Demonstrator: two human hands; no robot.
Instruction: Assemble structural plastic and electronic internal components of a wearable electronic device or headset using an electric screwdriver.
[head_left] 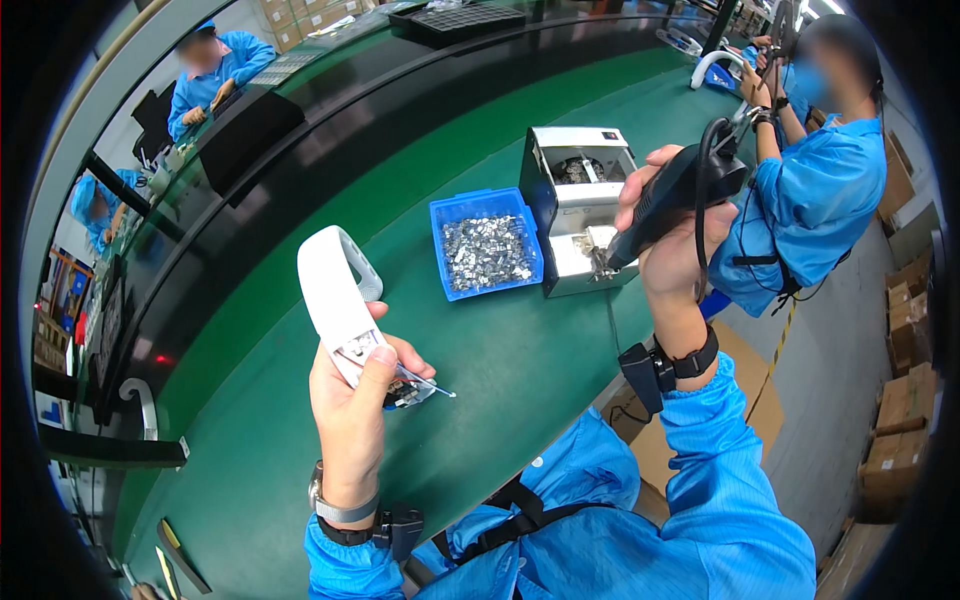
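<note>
My left hand (350, 405) grips a white curved plastic housing (325, 290), its arched end pointing away from me. Below the thumb, the housing's lower end is uncovered, with small parts and thin wires (428, 384) sticking out past my fingers. A black corded electric screwdriver (665, 200) is wrapped in my right hand (685, 262). Its tip points down at the front opening of a small box-shaped screw feeder (590, 208); whether it touches a screw is too small to tell. Left of the feeder stands a blue bin (497, 294) heaped with small shiny metal pieces.
The green work table (400, 520) runs along a dark conveyor channel (330, 150). Another white curved part (141, 405) lies far left. A co-worker in blue (820, 190) stands close on my right; others sit across. Cardboard boxes (910, 400) line the right.
</note>
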